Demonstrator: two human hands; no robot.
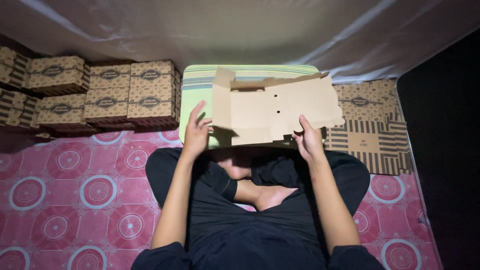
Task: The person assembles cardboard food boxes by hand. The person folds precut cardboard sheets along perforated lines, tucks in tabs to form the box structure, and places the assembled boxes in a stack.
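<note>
Head view, we hold a flat cardboard blank (pixel 272 107) over the striped cushion (pixel 192 92), left hand (pixel 196 131) fingers spread on its left edge, right hand (pixel 307 137) pinching its lower edge, folded boxes (pixel 105 92) stacked along the mat's (pixel 75 190) far-left edge, flat blanks (pixel 372 135) at far right.

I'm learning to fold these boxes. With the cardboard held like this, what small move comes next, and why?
Probably press the raised left flap inward with the left hand, while the right hand steadies the flat cardboard blank. That flap already stands up; the rest lies unfolded.
</note>
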